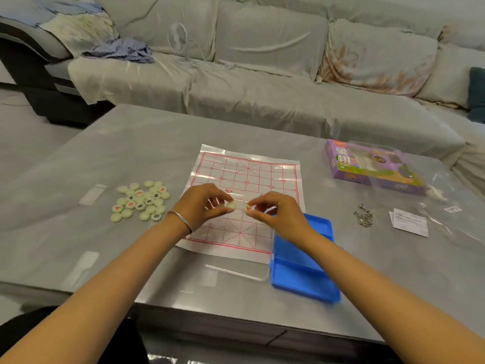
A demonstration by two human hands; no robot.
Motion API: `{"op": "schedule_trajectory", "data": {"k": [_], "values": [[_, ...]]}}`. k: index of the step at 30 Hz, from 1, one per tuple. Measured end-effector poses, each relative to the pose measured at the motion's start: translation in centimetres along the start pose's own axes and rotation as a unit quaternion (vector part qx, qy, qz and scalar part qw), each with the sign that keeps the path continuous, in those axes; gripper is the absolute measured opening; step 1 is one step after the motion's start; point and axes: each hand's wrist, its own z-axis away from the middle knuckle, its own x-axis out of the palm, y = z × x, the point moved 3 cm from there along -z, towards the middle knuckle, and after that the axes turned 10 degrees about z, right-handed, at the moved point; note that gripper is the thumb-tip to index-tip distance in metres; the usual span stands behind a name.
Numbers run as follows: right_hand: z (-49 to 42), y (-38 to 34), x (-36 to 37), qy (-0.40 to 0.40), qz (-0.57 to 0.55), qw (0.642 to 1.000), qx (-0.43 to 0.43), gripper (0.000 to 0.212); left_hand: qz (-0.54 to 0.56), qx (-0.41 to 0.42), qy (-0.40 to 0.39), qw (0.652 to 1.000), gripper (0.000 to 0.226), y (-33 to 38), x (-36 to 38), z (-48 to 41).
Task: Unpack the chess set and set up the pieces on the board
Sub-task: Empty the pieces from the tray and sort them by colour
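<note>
Nearby, a blue tray point(301, 274) covers the board's point(262, 174) corner; loose pieces point(141, 202) lie left.

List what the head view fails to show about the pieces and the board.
Head view only.
- Left-hand piece: character unseen; the left hand pinches it.
- Right-hand piece: red character blurred, partly under the right hand.
- Board: middle hidden behind both hands.
- Pile of pieces: characters too small to read.

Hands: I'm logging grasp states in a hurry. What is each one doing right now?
Left hand: pinches a pale chess piece over the board.
Right hand: pinches a red-marked chess piece, also over the board.
</note>
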Motion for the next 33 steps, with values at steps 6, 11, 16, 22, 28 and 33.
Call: {"op": "schedule_trajectory", "data": {"k": [6,11,16,22,28,33], "values": [[-4.2,-7.8,9.6,-0.067,0.010,0.996,-0.055,0.025,-0.043,-0.118,0.079,0.989,0.020,-9.3,-8.2,8.2],[-5.5,-11.7,15.1,-0.108,0.105,0.982,-0.116,0.026,-0.054,-0.157,0.067,0.984,0.022,-13.1,-10.2,11.7],[-6.5,-12.0,16.5,-0.087,0.109,0.985,-0.101,0.025,-0.056,-0.123,0.115,0.984,0.024,-13.9,-10.4,10.6],[-6.7,-11.4,15.1,-0.084,0.093,0.987,-0.097,0.026,-0.061,-0.118,0.143,0.981,0.028,-13.6,-10.1,9.8],[-4.6,-7.2,8.0,-0.052,0.046,0.996,-0.053,0.015,-0.062,-0.095,0.119,0.986,0.033,-10.4,-7.8,9.0],[-0.9,-0.9,0.3,-0.039,0.090,0.995,0.009,0.013,-0.006,-0.043,0.029,0.999,0.032,-4.2,-2.0,5.6]]}}
